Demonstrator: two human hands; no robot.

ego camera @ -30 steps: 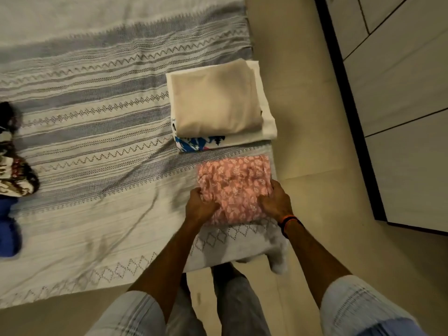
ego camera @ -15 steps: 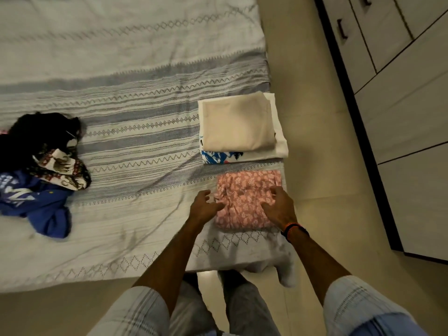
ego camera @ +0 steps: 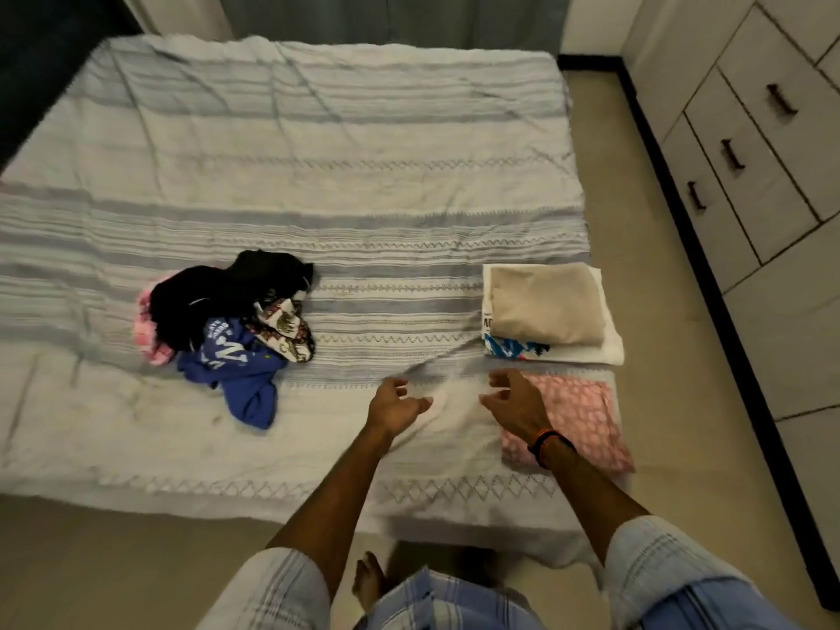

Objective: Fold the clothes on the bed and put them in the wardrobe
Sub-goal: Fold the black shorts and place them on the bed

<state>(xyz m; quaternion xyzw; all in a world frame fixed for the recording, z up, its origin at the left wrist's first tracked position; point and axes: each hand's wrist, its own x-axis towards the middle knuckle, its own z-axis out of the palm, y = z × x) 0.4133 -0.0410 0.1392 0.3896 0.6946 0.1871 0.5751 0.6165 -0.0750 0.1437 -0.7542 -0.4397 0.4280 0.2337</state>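
Folded pink white-printed cloth (ego camera: 577, 420) flat at the bed's (ego camera: 318, 184) near right corner, partly under the right hand (ego camera: 516, 404). Left hand (ego camera: 394, 406) just left of it, over the striped bedcover. Both hands' grip slack, fingers spread, holding nothing. Folded beige and white stack (ego camera: 547, 311) just beyond. Unfolded heap of black, blue and patterned clothes (ego camera: 227, 320) well to the left.

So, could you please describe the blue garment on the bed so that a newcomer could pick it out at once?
On the striped bed cover, look left of both hands to the heap of unfolded clothes. The blue garment sprawls at its near edge, towards the person; unlike the black, pink and patterned pieces beside it, it is solid blue with white lettering.
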